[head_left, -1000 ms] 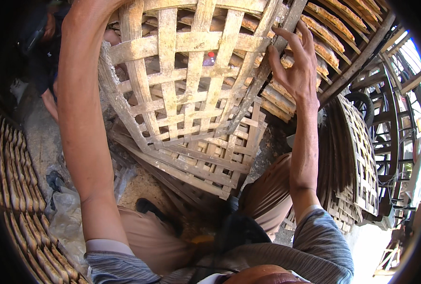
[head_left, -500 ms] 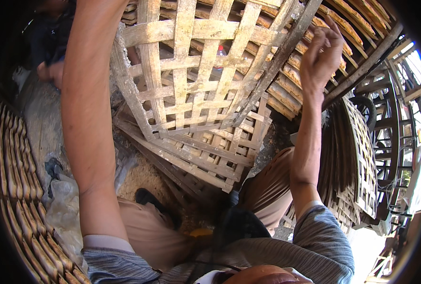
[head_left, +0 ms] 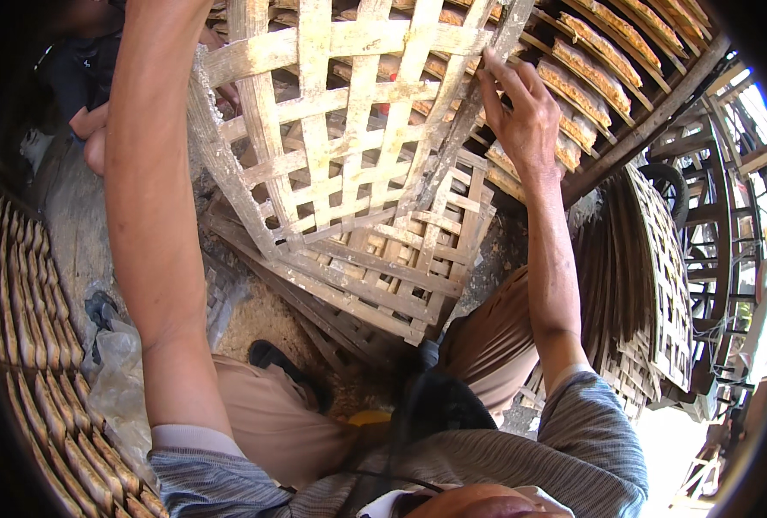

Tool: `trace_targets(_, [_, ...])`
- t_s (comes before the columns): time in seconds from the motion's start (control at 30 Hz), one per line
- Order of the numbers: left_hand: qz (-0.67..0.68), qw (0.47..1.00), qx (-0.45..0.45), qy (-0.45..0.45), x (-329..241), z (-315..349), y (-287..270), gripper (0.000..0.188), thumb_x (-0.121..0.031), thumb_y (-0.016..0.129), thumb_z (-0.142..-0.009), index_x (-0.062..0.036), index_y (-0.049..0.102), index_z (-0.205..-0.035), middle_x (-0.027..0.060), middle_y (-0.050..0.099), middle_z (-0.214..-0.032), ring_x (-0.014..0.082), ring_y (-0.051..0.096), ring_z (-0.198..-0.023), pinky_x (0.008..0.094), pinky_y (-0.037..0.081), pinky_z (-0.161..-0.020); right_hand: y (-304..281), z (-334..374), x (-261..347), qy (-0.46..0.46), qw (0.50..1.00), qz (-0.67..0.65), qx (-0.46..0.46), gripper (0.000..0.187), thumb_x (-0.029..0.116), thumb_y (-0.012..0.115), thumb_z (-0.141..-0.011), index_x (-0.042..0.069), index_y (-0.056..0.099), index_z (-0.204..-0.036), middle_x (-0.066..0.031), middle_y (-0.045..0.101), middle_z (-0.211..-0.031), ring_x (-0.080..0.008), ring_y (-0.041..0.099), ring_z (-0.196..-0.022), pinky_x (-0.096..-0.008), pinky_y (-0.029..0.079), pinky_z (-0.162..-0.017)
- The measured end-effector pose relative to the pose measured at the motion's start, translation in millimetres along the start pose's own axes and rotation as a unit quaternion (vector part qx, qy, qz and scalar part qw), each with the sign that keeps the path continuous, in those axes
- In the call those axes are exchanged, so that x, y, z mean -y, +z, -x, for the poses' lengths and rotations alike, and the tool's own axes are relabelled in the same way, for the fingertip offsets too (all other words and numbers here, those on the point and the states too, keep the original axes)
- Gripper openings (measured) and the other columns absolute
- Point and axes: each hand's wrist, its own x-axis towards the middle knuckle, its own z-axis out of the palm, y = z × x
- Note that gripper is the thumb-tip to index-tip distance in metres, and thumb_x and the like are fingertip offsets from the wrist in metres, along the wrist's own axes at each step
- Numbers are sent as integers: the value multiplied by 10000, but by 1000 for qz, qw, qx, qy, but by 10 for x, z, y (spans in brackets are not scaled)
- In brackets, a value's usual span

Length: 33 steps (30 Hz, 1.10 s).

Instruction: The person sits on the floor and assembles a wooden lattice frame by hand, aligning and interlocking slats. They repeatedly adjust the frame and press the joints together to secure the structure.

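Observation:
A woven bamboo tray (head_left: 314,95), an open lattice with a darker wooden rim, stands tilted in front of me. Its upper end runs out of the head view. My right hand (head_left: 526,116) is at the tray's right rim, fingers bent and fingertips closed against it. My left forearm (head_left: 160,173) passes along the tray's left side and leaves through the top edge, so my left hand is out of sight. Beneath the tray's lower end lies a stack of similar lattice trays (head_left: 392,298), resting low between my legs.
Rows of pale brown slabs on slats (head_left: 586,73) fill a rack at upper right; more slabs (head_left: 34,319) line the left rim. Many lattice trays (head_left: 659,276) stand at right. Clear plastic (head_left: 116,371) lies at left. Another person (head_left: 81,78) sits at upper left.
My right hand has moved left from beside the slab rack to the tray's right rim. The upright tray has shifted slightly left. The other person's arm and leg have moved a little.

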Motion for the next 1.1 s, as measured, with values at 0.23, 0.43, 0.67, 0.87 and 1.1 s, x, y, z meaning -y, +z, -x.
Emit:
trace_targets(0.23, [12,991,71,-115,-160,3,18,374,-387,820,-878,-176,808,-1187,53,808,-898,115,696,-666,362,624,-712,-51,2,93,96,993,-69,12,214,155,838,-896,107,764,-1091,-40,718,-899,-192,729,-746,-350,579,-640])
trace_targets(0.43, [0,1000,4,-5,66,36,17,377,-353,811,-872,-165,806,-1199,51,799,-879,100,661,-635,338,598,-648,-33,-133,122,87,990,-109,-4,226,152,854,-883,95,775,-1086,-56,712,-909,-173,730,-743,-351,586,-648])
trace_targets(0.67, [30,998,25,-40,22,12,34,355,-338,806,-875,-163,811,-1183,51,801,-874,108,671,-649,339,594,-647,-97,-197,46,137,977,-161,-5,385,205,871,-900,61,775,-1244,-32,715,-738,-122,704,-636,-277,534,-575])
trace_targets(0.87, [63,997,-27,44,244,-40,142,368,-341,815,-860,-198,809,-1199,56,817,-931,148,712,-661,377,621,-708,-283,-395,-3,245,936,-233,100,320,263,846,-930,84,799,-1191,6,701,-687,-30,609,-556,-167,460,-438])
trace_targets(1.1, [37,997,49,-54,-54,93,-53,403,-390,833,-839,-213,810,-1200,63,823,-916,154,754,-714,409,635,-795,25,-105,131,99,982,-126,-100,221,85,799,-939,47,812,-1156,-59,774,-772,-119,718,-621,-279,570,-587])
